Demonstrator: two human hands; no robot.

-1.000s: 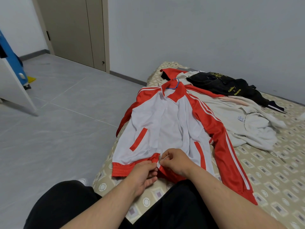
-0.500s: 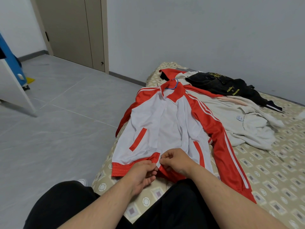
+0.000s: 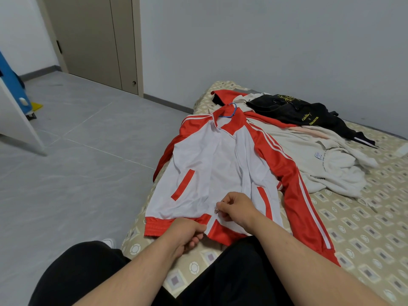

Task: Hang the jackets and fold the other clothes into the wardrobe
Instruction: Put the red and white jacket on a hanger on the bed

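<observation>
On the mattress (image 3: pixel 364 235), the left hand (image 3: pixel 185 234) grips the red-and-white track jacket (image 3: pixel 198 164) hem while the right hand (image 3: pixel 237 207) pinches its zipper pull (image 3: pixel 217 210).

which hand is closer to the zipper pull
Right. The right hand pinches the zipper pull; the left hand grips the hem just below it.

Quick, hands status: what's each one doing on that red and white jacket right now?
Left hand: closed, grips the red hem of the jacket.
Right hand: closed, pinches the zipper pull just above the hem.
</observation>
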